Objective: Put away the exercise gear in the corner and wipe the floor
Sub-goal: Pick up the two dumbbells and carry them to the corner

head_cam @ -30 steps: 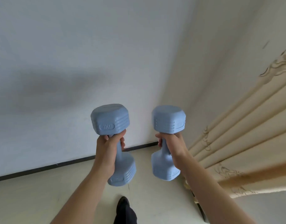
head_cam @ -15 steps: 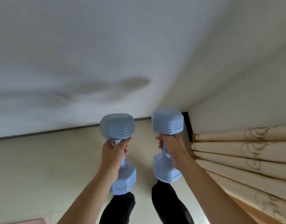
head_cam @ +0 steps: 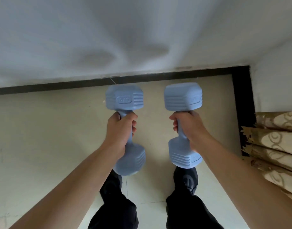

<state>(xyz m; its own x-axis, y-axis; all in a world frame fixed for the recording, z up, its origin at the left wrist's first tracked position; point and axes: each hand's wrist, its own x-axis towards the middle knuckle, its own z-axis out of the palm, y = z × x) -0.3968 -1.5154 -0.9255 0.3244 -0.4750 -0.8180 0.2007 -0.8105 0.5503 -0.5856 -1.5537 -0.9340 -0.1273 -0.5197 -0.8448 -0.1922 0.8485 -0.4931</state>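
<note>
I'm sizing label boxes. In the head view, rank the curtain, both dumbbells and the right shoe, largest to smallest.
1. curtain, partly cut off by the frame edge.
2. left dumbbell and right dumbbell: they look alike, so tied.
3. right shoe.

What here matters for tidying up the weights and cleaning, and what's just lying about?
Part of the job:
- left dumbbell, gripped by the left hand
- right dumbbell, gripped by the right hand
- floor, to be wiped
- corner, just ahead

Just there:
- curtain, at the right
- skirting board
- wall
- the person's trousers
</note>
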